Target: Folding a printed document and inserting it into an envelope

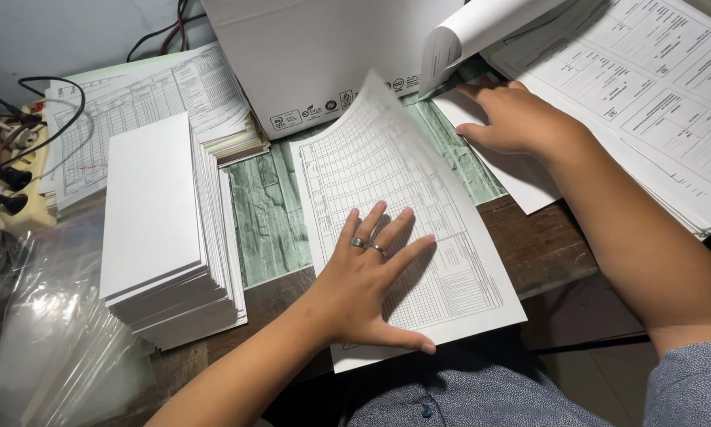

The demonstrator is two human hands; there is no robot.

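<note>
My left hand point(371, 277) lies flat with spread fingers on a printed form sheet point(387, 182) in front of me, pressing it onto the desk; its far edge curls up. Two rings show on that hand. My right hand point(517, 119) rests on a blank white sheet point(521, 178) at the upper right, fingers pointing left under a curled sheet point(466, 32) that arches above it. It grips nothing that I can see.
A tall stack of folded white sheets point(162, 229) stands at the left, on more printed forms point(146, 95). A white cardboard box point(316, 55) sits behind. Another pile of forms point(656, 103) lies at the right. Clear plastic bags point(47, 340) and a power strip point(19, 166) are at far left.
</note>
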